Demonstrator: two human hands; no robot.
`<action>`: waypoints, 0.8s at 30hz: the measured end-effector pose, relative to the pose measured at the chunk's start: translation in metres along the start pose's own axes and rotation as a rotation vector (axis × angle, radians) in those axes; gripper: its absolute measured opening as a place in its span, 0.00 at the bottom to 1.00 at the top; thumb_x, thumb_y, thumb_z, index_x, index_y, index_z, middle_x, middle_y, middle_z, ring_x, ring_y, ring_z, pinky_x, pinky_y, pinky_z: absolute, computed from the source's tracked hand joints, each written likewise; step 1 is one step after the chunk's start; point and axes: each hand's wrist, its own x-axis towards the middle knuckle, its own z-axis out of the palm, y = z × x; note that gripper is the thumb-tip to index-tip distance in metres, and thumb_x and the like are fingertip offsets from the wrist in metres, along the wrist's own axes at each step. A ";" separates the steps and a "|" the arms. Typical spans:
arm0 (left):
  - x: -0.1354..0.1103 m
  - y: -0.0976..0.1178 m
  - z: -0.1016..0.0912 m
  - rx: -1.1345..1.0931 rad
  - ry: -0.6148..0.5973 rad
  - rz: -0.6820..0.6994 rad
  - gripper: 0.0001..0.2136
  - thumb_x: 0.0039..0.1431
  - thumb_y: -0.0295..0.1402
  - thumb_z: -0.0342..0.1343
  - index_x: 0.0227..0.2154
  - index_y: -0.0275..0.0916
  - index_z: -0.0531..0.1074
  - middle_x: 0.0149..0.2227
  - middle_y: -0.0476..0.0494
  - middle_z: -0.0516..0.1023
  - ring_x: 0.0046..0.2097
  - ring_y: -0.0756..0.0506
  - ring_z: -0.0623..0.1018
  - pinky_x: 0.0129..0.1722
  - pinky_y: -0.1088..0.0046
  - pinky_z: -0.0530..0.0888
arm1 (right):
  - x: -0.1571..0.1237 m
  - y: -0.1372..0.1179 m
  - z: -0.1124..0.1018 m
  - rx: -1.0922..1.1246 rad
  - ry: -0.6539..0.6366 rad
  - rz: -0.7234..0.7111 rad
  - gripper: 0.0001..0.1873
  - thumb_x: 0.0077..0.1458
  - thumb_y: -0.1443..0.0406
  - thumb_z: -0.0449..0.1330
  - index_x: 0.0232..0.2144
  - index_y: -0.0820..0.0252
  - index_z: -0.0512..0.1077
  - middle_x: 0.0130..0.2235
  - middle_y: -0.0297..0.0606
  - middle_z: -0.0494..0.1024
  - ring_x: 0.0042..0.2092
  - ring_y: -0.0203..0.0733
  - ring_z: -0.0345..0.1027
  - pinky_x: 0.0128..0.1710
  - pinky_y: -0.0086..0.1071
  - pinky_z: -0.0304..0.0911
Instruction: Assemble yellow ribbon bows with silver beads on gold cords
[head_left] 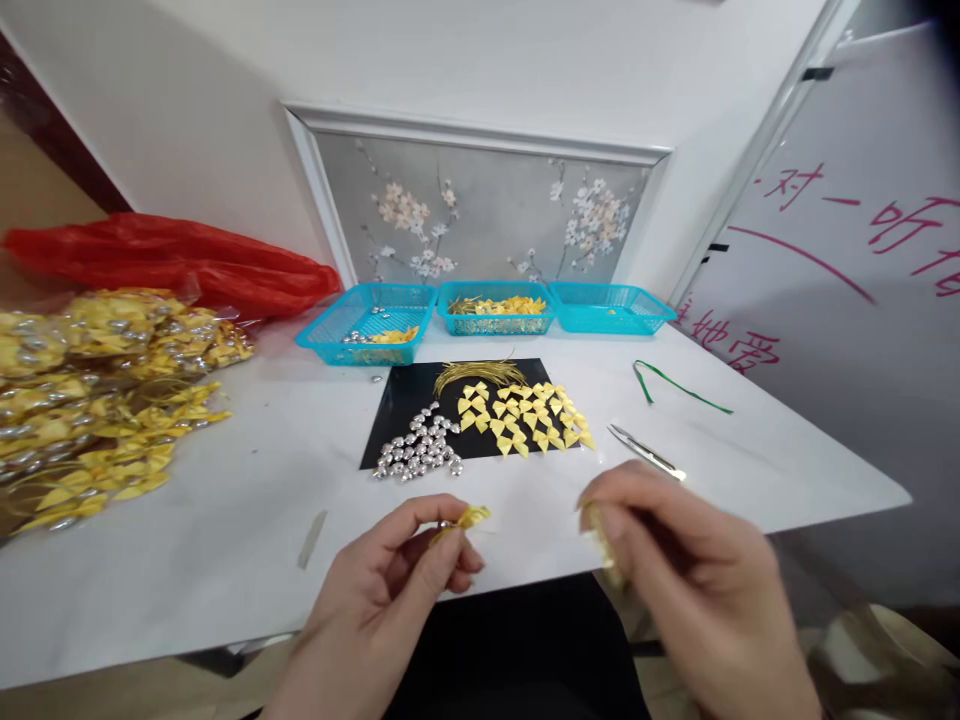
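My left hand [409, 570] pinches a small yellow ribbon bow [474, 517] between thumb and fingers, a bit of something shiny beside it. To the right, my right hand [675, 570] is closed on something pale yellow [606, 548], smeared by motion, so its kind does not show. Both hands are over the table's front edge. Beyond them lies a black mat [397, 400] bearing silver beads [420, 445], rows of yellow bows [536, 410] and a bundle of gold cords [480, 374].
Tweezers [645, 452] and a green cord [682, 388] lie right of the mat. Behind stand a left blue basket [315, 335], a middle basket [499, 324] and a right basket [615, 318]. Bagged bow ornaments [112, 400] and a red bag [172, 262] fill the left.
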 end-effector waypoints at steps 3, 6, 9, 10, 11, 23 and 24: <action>-0.006 0.002 0.001 -0.003 -0.088 0.030 0.16 0.53 0.47 0.67 0.41 0.45 0.81 0.23 0.48 0.83 0.26 0.45 0.81 0.28 0.75 0.79 | -0.007 -0.006 0.018 -0.069 -0.174 -0.097 0.12 0.64 0.74 0.56 0.34 0.56 0.77 0.30 0.32 0.75 0.28 0.32 0.69 0.27 0.24 0.64; -0.012 -0.001 0.000 0.019 -0.083 0.089 0.12 0.58 0.47 0.64 0.39 0.46 0.82 0.24 0.48 0.83 0.26 0.45 0.81 0.27 0.77 0.78 | -0.007 -0.009 0.028 -0.187 -0.181 -0.201 0.12 0.64 0.75 0.54 0.33 0.60 0.75 0.31 0.35 0.75 0.29 0.34 0.70 0.30 0.27 0.67; -0.015 -0.005 -0.004 0.080 -0.061 0.112 0.10 0.59 0.46 0.65 0.37 0.47 0.83 0.29 0.47 0.84 0.30 0.45 0.82 0.31 0.77 0.79 | -0.004 -0.008 0.027 -0.315 -0.192 -0.272 0.13 0.62 0.77 0.53 0.31 0.61 0.73 0.30 0.38 0.75 0.29 0.37 0.69 0.28 0.29 0.66; -0.016 -0.006 -0.005 0.092 -0.054 0.106 0.11 0.59 0.46 0.65 0.39 0.48 0.84 0.32 0.46 0.86 0.33 0.44 0.83 0.34 0.77 0.80 | -0.004 -0.007 0.025 -0.337 -0.206 -0.274 0.13 0.62 0.77 0.52 0.31 0.61 0.73 0.30 0.39 0.76 0.29 0.38 0.69 0.28 0.30 0.67; -0.016 -0.007 -0.007 0.098 -0.056 0.104 0.11 0.58 0.46 0.66 0.41 0.49 0.84 0.35 0.46 0.87 0.35 0.42 0.84 0.36 0.76 0.81 | -0.004 -0.007 0.023 -0.353 -0.220 -0.272 0.13 0.62 0.77 0.52 0.32 0.61 0.73 0.31 0.39 0.76 0.29 0.38 0.70 0.28 0.30 0.67; -0.012 -0.001 0.002 0.154 0.010 0.259 0.04 0.60 0.43 0.64 0.34 0.52 0.82 0.32 0.52 0.85 0.32 0.46 0.81 0.31 0.82 0.77 | -0.008 -0.011 0.029 -0.534 -0.163 -0.409 0.12 0.62 0.77 0.52 0.34 0.62 0.72 0.28 0.39 0.74 0.28 0.39 0.67 0.26 0.32 0.65; -0.013 -0.001 0.001 0.186 0.007 0.273 0.05 0.61 0.42 0.63 0.35 0.53 0.82 0.34 0.51 0.86 0.34 0.46 0.82 0.33 0.81 0.77 | -0.007 -0.012 0.030 -0.557 -0.169 -0.406 0.12 0.62 0.77 0.51 0.34 0.62 0.72 0.28 0.39 0.73 0.28 0.40 0.67 0.26 0.32 0.65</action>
